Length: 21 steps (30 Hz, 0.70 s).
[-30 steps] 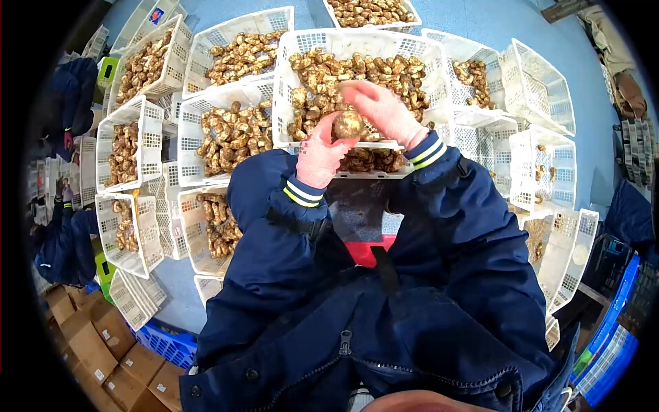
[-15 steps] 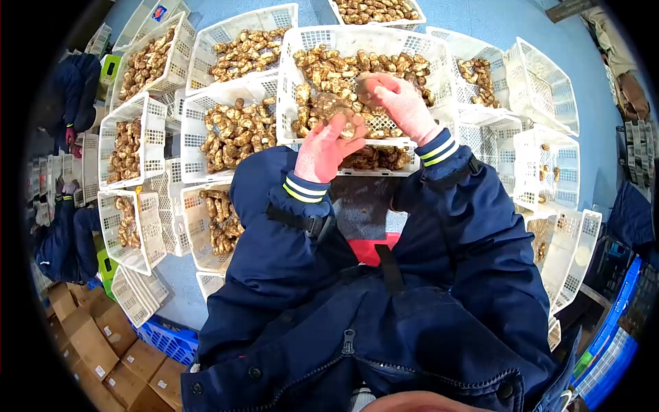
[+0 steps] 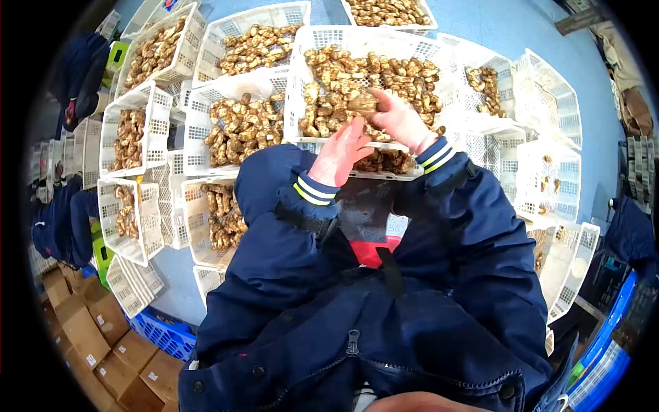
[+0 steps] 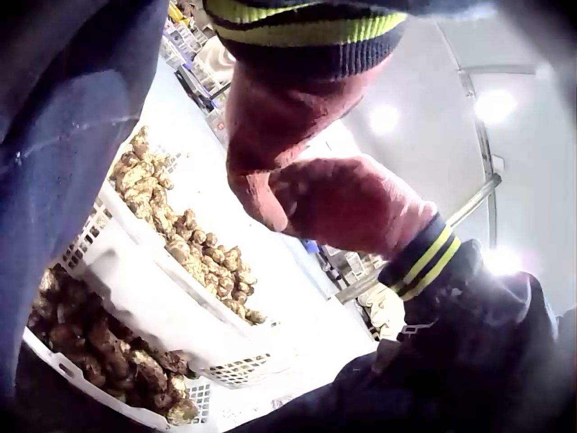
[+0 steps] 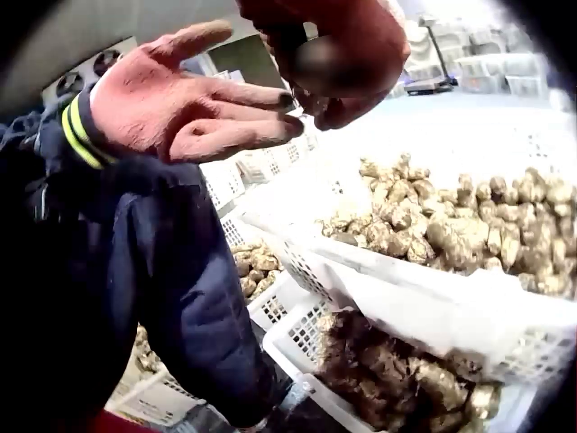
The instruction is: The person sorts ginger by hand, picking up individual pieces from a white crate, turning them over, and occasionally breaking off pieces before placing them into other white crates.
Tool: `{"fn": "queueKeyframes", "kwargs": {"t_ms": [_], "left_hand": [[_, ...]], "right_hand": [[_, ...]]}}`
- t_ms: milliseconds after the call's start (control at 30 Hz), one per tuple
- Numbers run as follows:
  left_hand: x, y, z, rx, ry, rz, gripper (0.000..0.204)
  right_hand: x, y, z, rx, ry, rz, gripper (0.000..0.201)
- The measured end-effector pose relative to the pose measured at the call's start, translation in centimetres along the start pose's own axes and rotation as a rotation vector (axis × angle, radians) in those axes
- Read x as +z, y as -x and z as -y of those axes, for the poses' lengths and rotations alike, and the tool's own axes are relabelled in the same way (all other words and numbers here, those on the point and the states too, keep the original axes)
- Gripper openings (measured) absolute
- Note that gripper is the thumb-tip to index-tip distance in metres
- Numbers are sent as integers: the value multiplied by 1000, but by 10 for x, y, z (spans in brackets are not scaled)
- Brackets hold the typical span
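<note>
Spreading under everything, blue floor (image 3: 473,15), white perforated crates all round. Person in navy jacket (image 3: 295,329), striped cuffs, both arms reaching forward. Second person (image 3: 62,223) in dark clothing far left. Cardboard boxes (image 3: 89,329) low on the left, blue basket (image 3: 165,334) beside them.

Main crate (image 3: 296,103): big, white, straight ahead, well filled. Side crate (image 3: 192,151) next to it on the left, also loaded; right-hand crate (image 3: 573,182) has only a few pieces scattered inside. Lower crate (image 5: 293,347) sits beneath the main crate's near edge, its load darker.

Pink-gloved left hand (image 3: 340,152) at the near rim: fingers extended, slightly spread, palm bare, gripping nothing. Pink-gloved right hand (image 3: 403,125) over the main crate, close to the left: fingers bent inward, tips partly hidden and blurred; can't tell from here how wide they are or if they've got hold of anything.

Mushrooms (image 3: 405,75), brown and cream, heaped in the main crate, beyond and below the hands; more in surrounding crates. Left fingertips smudged dark.
</note>
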State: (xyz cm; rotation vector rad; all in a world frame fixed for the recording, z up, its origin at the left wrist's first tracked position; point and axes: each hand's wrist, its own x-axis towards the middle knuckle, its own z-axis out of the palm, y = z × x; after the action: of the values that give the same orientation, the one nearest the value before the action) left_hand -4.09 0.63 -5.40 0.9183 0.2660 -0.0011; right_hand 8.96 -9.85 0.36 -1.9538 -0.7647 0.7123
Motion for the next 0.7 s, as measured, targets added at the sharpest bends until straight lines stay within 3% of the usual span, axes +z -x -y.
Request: {"fn": "queueKeyframes", "kwargs": {"t_ms": [67, 100, 133, 200, 267, 333, 400, 467, 533, 633, 700], "left_hand": [[23, 14, -35, -148, 249, -153, 41], [12, 12, -26, -74, 223, -50, 41], [11, 12, -25, -66, 236, -53, 41], [11, 14, -27, -66, 289, 28, 41], [24, 19, -39, -88, 257, -69, 39], [23, 19, -38, -28, 289, -106, 39], [24, 21, -47, 15, 317, -115, 40], [31, 21, -57, -1, 254, -209, 41], [31, 20, -59, 6, 311, -187, 40], [35, 21, -69, -11, 333, -253, 37], [34, 20, -73, -14, 338, -279, 36]], "right_hand": [[-15, -10, -22, 266, 26, 101, 52], [-20, -18, -37, 437, -68, 157, 52], [-27, -23, -24, 605, -90, 178, 49], [-40, -74, -80, -516, 706, 476, 46], [-18, -84, 1, 61, -629, 103, 43], [-16, -120, 28, 88, -560, -20, 44], [-13, -164, 16, 46, -169, -19, 50], [-1, -191, -22, 53, 277, 24, 43], [13, -190, -48, 50, 724, 207, 43], [48, -179, -72, 44, 972, 291, 43], [63, -175, -80, 2, 1124, 259, 29]]}}
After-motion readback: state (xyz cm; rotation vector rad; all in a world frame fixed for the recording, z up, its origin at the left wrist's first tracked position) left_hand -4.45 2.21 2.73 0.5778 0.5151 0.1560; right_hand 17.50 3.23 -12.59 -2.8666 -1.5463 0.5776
